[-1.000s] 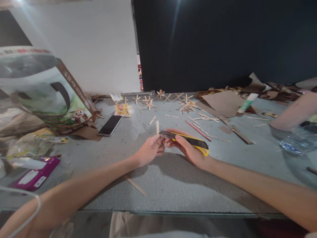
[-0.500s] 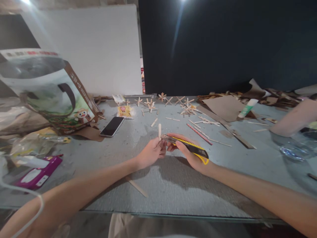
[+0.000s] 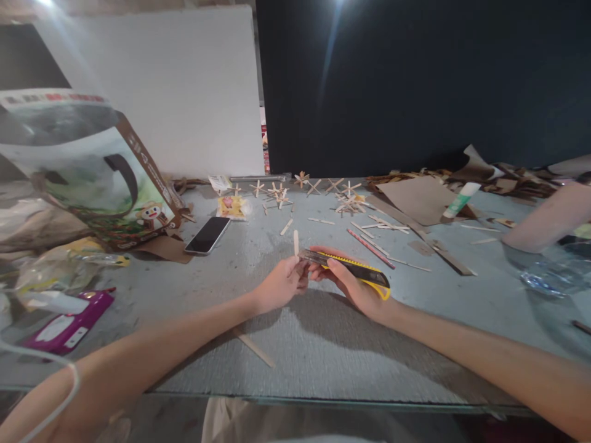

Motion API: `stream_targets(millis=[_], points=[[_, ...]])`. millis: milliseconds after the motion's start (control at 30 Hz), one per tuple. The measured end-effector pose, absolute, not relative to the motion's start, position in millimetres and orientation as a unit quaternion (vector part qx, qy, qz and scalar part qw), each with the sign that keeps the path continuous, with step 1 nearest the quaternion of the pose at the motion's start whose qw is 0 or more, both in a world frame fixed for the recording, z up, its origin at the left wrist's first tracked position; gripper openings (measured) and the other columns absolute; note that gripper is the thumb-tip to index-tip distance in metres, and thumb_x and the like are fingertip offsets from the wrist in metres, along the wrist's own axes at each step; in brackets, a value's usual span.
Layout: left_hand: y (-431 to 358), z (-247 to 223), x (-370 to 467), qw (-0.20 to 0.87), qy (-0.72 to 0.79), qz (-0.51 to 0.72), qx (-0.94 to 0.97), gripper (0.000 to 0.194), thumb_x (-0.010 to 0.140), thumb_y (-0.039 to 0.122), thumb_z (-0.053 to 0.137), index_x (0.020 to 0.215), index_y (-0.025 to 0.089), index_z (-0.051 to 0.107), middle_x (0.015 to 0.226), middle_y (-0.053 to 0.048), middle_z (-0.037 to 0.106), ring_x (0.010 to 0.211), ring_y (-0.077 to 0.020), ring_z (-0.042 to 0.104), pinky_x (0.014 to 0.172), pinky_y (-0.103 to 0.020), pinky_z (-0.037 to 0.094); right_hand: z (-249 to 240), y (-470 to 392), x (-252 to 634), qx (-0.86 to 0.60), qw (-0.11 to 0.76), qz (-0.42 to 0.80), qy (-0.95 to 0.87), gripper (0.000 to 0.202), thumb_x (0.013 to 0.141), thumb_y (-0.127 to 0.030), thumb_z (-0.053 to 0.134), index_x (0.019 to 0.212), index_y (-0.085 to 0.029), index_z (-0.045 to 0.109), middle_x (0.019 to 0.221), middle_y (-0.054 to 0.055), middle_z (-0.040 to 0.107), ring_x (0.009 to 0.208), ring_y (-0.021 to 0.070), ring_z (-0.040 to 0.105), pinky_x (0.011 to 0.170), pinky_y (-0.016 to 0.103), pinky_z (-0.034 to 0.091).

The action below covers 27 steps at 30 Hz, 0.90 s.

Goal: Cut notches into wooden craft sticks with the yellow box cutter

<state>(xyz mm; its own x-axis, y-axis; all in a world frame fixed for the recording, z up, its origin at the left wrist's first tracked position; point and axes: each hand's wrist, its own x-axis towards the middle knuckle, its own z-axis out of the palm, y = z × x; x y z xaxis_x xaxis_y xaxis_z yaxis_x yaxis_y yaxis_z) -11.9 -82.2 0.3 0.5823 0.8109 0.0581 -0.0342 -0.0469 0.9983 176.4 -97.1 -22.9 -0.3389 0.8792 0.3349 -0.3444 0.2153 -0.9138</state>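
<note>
My left hand is closed on a flat wooden craft stick, which stands upright out of the fingers; its lower part is hidden. My right hand grips a yellow and black utility knife. The knife's tip end lies against the stick at the left fingertips; whether the blade cuts in cannot be made out. Farther back on the grey table lie star-shaped pieces of crossed sticks and several loose sticks. One more stick lies near the left forearm.
At left stand a large printed bag, a phone, a small yellow packet and a purple device. To the right are a striped straw, cardboard, a green and white tube and clear plastic.
The knife's rear end has tipped slightly upward beside the stick. Both hands keep their grips, and the view has shifted a little.
</note>
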Motion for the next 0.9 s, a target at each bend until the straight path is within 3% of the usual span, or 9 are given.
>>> stream_targets(millis=[267,600,733,900], points=[[-77,-8,-12,0.625,0.298,0.344,0.634,0.038,0.098,0.056,0.054,0.085,0.021,0.044,0.062,0.009,0.033,0.051,-0.0072,0.024,0.049,-0.022,0.02,-11,-92,177,-0.208,0.5,0.717,-0.44,0.027,0.094,-0.038,0.072,0.118,-0.026,0.076,0.098,0.003,0.079,0.089,0.0153,0.073,0.092,0.029,0.06],[-75,-8,-11,0.63,0.301,0.342,0.629,0.035,0.101,0.05,0.052,0.083,0.021,0.043,0.061,0.01,0.03,0.05,-0.0071,0.025,0.049,-0.021,0.021,-11,-87,179,-0.2,0.483,0.754,-0.399,0.028,0.089,-0.035,0.077,0.115,-0.023,0.076,0.099,0.003,0.081,0.092,0.0155,0.075,0.09,0.026,0.061],[-77,-10,-11,0.638,0.278,0.336,0.635,0.037,0.1,0.053,0.053,0.083,0.022,0.041,0.061,0.011,0.028,0.051,-0.0071,0.021,0.049,-0.021,0.02,-11,-88,178,-0.201,0.499,0.71,-0.455,0.032,0.094,-0.04,0.072,0.121,-0.025,0.074,0.105,0.004,0.08,0.096,0.018,0.075,0.094,0.033,0.061],[-81,-4,-11,0.64,0.3,0.335,0.622,0.039,0.099,0.054,0.054,0.081,0.022,0.041,0.062,0.01,0.028,0.051,-0.0073,0.02,0.049,-0.021,0.019,-14,-95,180,-0.244,0.547,0.545,-0.587,0.038,0.099,-0.05,0.065,0.129,-0.028,0.071,0.109,0.006,0.079,0.097,0.022,0.074,0.093,0.042,0.061]])
